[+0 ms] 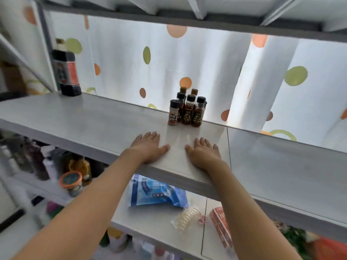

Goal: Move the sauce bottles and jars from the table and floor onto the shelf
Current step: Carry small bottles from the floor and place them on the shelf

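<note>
Shelf (93,117): a pale board across the middle of the view; both hands rest on its near edge, with more boards above and below it.
Dark sauce bottle (66,69): tall, upright at the far left end of the shelf, well apart from everything else on it.
Small bottles (187,111): a tight cluster of black-capped and brown-capped seasoning bottles at the far edge of the shelf, just beyond the hands.
Left hand (148,148): palm down on the shelf, fingers (150,136) straight and together, holding nothing.
Right hand (203,152): flat beside the left, fingers slightly spread, also holding nothing.
Lower shelf (161,214): carries a blue packet (155,191), an orange-lidded jar (71,182) and blurred bottles at the left.
Step in hand: likely a pause between loads, since both hands are free and the cluster stands placed.
Next move: probably lift away from the shelf and turn to the desk or floor, neither in view, for the next bottle or jar.
</note>
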